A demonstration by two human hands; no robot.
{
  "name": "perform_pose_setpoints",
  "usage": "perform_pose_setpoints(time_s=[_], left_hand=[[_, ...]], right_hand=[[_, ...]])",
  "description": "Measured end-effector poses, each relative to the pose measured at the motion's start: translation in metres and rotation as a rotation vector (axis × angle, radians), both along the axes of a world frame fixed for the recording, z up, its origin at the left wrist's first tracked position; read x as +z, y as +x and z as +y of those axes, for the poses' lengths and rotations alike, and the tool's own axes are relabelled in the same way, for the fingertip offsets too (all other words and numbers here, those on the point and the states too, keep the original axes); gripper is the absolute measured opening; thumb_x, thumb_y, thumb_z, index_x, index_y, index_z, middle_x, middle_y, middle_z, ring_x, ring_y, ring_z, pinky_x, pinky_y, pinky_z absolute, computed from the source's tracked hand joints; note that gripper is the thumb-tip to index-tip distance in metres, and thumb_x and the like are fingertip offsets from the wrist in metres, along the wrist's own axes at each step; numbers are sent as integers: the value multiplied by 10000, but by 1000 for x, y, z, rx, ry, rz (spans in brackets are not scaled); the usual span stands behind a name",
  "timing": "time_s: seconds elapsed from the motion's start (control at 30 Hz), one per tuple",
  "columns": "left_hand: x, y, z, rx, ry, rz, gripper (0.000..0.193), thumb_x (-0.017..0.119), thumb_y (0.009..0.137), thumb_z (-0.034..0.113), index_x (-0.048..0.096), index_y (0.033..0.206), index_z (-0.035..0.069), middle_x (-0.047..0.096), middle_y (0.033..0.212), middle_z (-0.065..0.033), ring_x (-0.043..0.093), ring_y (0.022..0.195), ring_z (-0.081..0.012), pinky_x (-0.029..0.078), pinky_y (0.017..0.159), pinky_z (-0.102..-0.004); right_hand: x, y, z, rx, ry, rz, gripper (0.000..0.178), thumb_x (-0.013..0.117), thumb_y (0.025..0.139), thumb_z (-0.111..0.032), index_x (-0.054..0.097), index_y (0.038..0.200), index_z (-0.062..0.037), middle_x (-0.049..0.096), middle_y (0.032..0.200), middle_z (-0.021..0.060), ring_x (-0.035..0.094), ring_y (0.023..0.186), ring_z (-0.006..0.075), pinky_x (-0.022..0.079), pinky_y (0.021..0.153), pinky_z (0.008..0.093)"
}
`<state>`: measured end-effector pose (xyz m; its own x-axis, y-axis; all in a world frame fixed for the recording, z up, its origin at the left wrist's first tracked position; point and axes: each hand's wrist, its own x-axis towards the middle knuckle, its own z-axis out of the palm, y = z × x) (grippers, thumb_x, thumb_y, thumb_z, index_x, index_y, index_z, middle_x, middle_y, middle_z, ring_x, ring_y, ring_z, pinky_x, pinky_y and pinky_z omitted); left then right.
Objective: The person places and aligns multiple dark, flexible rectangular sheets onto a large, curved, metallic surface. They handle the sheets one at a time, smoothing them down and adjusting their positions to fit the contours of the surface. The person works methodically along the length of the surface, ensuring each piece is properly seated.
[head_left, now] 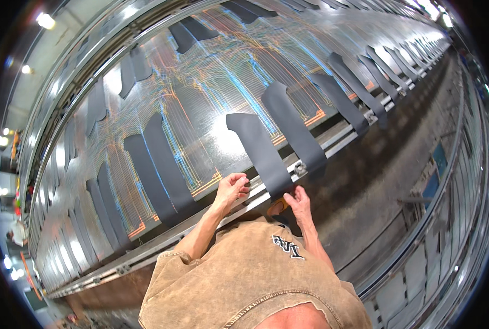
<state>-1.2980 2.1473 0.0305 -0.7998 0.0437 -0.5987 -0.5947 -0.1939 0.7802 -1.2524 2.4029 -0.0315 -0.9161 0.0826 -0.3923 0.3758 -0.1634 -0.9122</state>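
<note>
- Dark grey, flexible-looking sheet makes up the strip [260, 149] at the centre of the frame; it lies on the shiny table [217, 156], its lower end reaching over the metal rail [340, 145].
- Just left of that end is the left hand [233, 188], fingers curled and tips bunched near the thumb; whether anything is pinched there I cannot tell.
- Just right of the same end, the right hand [299, 204] is loosely spread, thumb apart from the fingers, grasping nothing that I can see; contact with the strip is unclear.
- As for progress, similar pieces already lie along the near edge: a neighbouring strip [293, 123] to the right, a pair of strips [166, 164] left of centre, and more toward both sides.
- Opposite them, further grey pieces [192, 34] line the far side across the top and upper left; how much is left cannot be judged from this view.
- Containers: I can make out none beside the hands; the pieces rest directly on the table, among coloured lines [255, 98].
</note>
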Motion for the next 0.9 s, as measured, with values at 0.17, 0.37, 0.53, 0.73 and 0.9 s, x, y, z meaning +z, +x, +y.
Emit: perform_pose_setpoints(time_s=[0.17,0.37,0.53,0.73,0.9], left_hand=[[8,-10,36,120,-232,-61,407,644,953,265,538,1242,0,644,1085,-81,638,836,-128,536,650,-268],[0,-16,48,190,-281,-154,414,640,949,272,521,1265,33,657,1071,-57,631,815,-116,508,667,-263],[-7,-21,51,191,-252,-182,307,634,950,266,558,1163,58,674,1019,-50,637,774,-115,500,661,-259],[-8,-35,49,141,-199,-189,286,651,936,280,572,1107,65,670,966,-48,648,742,-131,504,633,-260],[-12,-47,51,196,-213,-231,263,666,928,267,582,1077,67,662,916,-32,628,726,-119,507,631,-267]], right_hand=[[-3,-17,23,290,-57,-58,238,788,827,-167,626,906,-11,590,725,-21,509,637,41,408,554,220],[17,-34,42,527,12,-83,221,755,856,-177,628,812,-3,545,694,-55,441,639,20,378,561,223],[28,-40,48,528,-37,-173,195,727,875,-151,686,970,14,650,804,-23,541,709,36,449,640,215],[26,-43,48,469,-41,-188,200,718,879,-131,688,1007,20,674,843,-2,564,730,41,467,665,223],[25,-40,48,485,-37,-211,164,710,876,-109,682,972,20,625,782,-34,508,685,22,435,634,216]])
